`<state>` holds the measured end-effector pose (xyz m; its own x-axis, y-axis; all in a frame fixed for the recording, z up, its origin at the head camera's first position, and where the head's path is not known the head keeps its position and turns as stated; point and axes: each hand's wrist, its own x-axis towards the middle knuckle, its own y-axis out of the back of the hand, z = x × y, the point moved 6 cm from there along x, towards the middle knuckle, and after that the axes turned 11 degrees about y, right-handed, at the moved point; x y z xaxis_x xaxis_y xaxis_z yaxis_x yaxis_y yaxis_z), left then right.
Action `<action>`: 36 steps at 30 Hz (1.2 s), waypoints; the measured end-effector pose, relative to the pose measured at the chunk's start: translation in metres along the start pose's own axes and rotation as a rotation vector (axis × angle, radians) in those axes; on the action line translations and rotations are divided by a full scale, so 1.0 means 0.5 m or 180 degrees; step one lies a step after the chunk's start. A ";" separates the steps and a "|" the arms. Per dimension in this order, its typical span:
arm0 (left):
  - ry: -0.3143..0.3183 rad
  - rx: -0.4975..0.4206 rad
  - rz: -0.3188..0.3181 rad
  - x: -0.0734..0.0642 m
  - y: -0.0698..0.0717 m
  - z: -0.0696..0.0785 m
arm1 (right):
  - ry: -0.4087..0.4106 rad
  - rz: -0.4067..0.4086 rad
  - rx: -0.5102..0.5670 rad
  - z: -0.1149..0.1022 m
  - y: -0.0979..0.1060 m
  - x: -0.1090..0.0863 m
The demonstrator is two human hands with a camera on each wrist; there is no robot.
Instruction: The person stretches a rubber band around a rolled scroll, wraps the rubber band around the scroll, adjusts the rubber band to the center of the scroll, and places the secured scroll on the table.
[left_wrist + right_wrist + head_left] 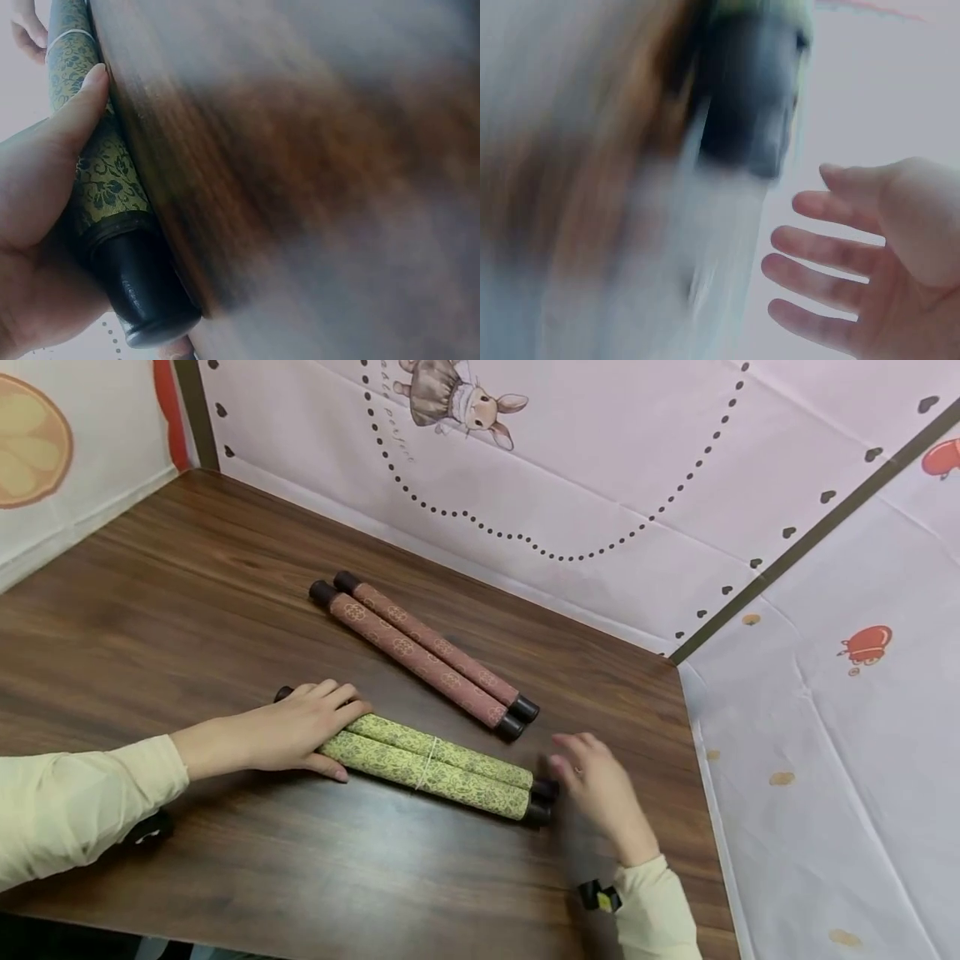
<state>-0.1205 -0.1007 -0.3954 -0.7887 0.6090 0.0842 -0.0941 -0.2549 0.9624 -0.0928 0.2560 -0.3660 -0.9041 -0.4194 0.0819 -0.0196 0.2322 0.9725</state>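
A yellow-green patterned scroll (468, 789), rolled from both ends into two side-by-side rolls with black end knobs, lies on the table. A thin white string (427, 767) loops around its middle. My left hand (303, 727) grips it near the left end, fingers over the far side and thumb along the near side; the left wrist view shows the thumb on the patterned cloth (112, 176) above a black knob (142, 289). Just beyond the right knobs, apart from them, my right hand (603, 789) holds nothing, its fingers (817, 244) spread in the blurred right wrist view.
A reddish-pink scroll (420, 656) with black knobs, also in two rolls, lies behind the green one. Printed cloth walls (570, 485) bound the wooden table (187, 635) at the back, left and right. A dark object (148, 828) shows beside the left sleeve.
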 end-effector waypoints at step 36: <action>-0.0382 -0.0835 0.0444 0.103 0.088 0.157 | 0.0022 0.1229 0.2915 -0.143 0.056 0.067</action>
<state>-0.1175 -0.0218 -0.3283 -0.7293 0.6347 0.2556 -0.1558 -0.5177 0.8413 -0.0931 0.1858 -0.3203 -0.9155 -0.1765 0.3616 -0.0489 0.9408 0.3354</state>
